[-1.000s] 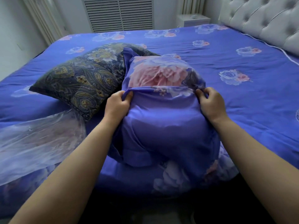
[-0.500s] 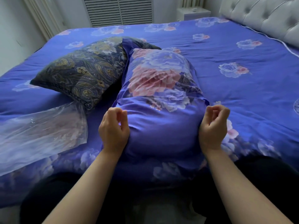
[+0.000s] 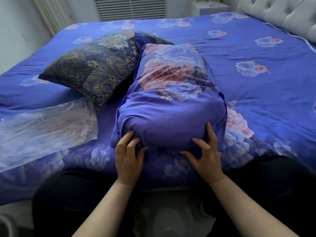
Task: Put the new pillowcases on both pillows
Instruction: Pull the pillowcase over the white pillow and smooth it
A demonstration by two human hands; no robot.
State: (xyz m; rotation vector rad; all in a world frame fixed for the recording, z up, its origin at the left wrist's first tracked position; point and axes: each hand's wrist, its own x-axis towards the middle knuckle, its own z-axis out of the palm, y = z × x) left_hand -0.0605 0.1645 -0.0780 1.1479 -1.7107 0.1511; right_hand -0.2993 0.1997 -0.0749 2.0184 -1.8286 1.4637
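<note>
Sliding lower, both hands [image 3: 168, 159] (previously gripping sides) press the pillowcase [image 3: 167, 117] end.

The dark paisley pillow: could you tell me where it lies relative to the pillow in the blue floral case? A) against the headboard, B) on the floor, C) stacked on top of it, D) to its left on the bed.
D: the dark paisley pillow lies on the bed to the left of the pillow in the blue floral case, whose near end both hands touch.
</note>
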